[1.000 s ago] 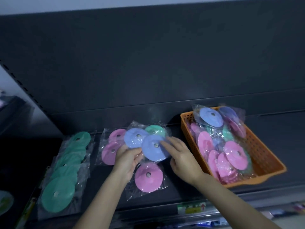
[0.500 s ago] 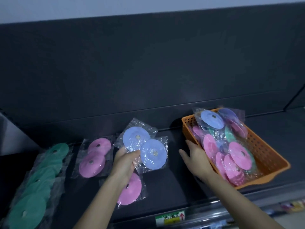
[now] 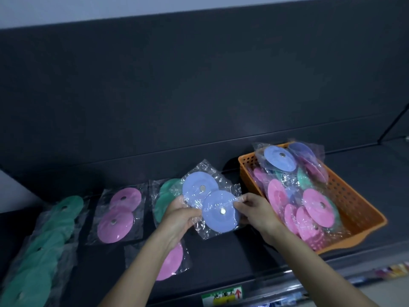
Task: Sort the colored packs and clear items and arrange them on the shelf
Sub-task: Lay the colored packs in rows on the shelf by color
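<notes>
Blue packs [image 3: 221, 218] now pinched by right hand [image 3: 259, 210] too.

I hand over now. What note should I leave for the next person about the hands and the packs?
Left hand grips the blue packs above the shelf; right hand pinches the front one's edge.
Done: green row far left, pink pair beside it.
Loose on the shelf: one green pack, one pink pack.
Left: lay the blue ones down, then sort the mixed packs in the orange basket.
</notes>
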A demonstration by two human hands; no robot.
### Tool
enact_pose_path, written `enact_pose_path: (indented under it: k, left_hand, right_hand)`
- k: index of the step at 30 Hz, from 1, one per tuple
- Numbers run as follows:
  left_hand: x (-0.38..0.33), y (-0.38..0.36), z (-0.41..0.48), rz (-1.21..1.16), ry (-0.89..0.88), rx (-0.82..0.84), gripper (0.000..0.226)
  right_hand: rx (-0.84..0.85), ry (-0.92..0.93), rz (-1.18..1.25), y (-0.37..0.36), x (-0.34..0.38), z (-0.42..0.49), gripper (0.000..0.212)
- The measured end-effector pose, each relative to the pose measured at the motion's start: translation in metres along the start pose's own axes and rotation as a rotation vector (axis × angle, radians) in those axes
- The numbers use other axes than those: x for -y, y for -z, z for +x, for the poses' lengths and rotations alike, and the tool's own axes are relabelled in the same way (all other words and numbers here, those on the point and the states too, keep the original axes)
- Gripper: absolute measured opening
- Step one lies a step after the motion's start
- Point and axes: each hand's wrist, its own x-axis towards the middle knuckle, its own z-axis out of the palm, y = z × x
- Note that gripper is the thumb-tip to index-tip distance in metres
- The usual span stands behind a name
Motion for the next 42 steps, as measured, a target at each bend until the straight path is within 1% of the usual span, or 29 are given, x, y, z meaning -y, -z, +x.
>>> enact_pose_path:
  k: [4,9,12,14,16,19,21,23,25,27,29,30,32,34,38,40,42]
  left_hand:
    - [-0.007,0.005,0.008,0.047,0.019,0.066,0.041]
    - [-0.014,0.003,0.021,0.065,0.057,0.151,0.041]
    - [-0.015,-0.001,0.032,0.093,0.087,0.216,0.047]
    - [-0.013,-0.004,0.039,0.103,0.098,0.223,0.049]
    - [-0.011,-0.007,0.045,0.1,0.109,0.218,0.047]
    - [-0.012,-0.008,0.048,0.135,0.125,0.218,0.047]
    - [-0.013,-0.008,0.052,0.193,0.108,0.196,0.048]
    - [-0.016,-0.009,0.057,0.269,0.059,0.117,0.046]
    - [-0.016,-0.009,0.061,0.361,-0.015,0.011,0.046]
    - [-0.014,-0.006,0.063,0.462,-0.101,-0.111,0.047]
    - [-0.011,0.002,0.061,0.57,-0.207,-0.215,0.042]
    - [-0.01,0.008,0.059,0.658,-0.268,-0.257,0.038]
    - [-0.008,0.021,0.054,0.914,-0.373,-0.331,0.035]
    - [-0.007,0.032,0.052,1.141,-0.402,-0.336,0.043]
    - [0.003,0.042,0.052,1.44,-0.278,-0.171,0.064]
    - [0.01,0.044,0.053,1.51,-0.226,-0.151,0.067]
    - [0.014,0.045,0.053,1.525,-0.208,-0.149,0.068]
  right_hand:
    - [-0.042,0.0,0.04,-0.001,0.001,0.005,0.025]
    - [-0.095,-0.049,0.086,0.009,0.007,0.009,0.021]
    - [-0.137,-0.053,0.083,0.018,0.008,0.015,0.019]
    - [-0.157,-0.048,0.061,0.021,0.006,0.02,0.016]
    - [-0.16,-0.044,0.075,0.022,0.004,0.026,0.01]
    - [-0.115,-0.075,0.132,0.018,0.001,0.035,0.018]
    - [-0.114,-0.066,0.147,0.014,0.0,0.042,0.016]
    - [-0.171,-0.052,0.126,0.01,-0.001,0.051,0.009]
    - [-0.245,-0.058,0.064,0.006,-0.003,0.06,0.01]
    - [-0.294,-0.029,-0.059,0.006,-0.004,0.069,0.011]
    - [-0.295,0.013,-0.165,0.007,-0.005,0.076,0.004]
    - [-0.291,0.024,-0.207,0.007,-0.006,0.079,0.003]
    - [-0.287,0.038,-0.278,0.008,-0.009,0.084,0.006]
    - [-0.274,0.041,-0.348,0.006,-0.011,0.089,0.006]
    - [-0.259,0.029,-0.411,0.001,-0.011,0.095,0.011]
    - [-0.258,0.028,-0.418,-0.001,-0.008,0.096,0.013]
    - [-0.255,0.043,-0.433,-0.002,-0.006,0.096,0.006]
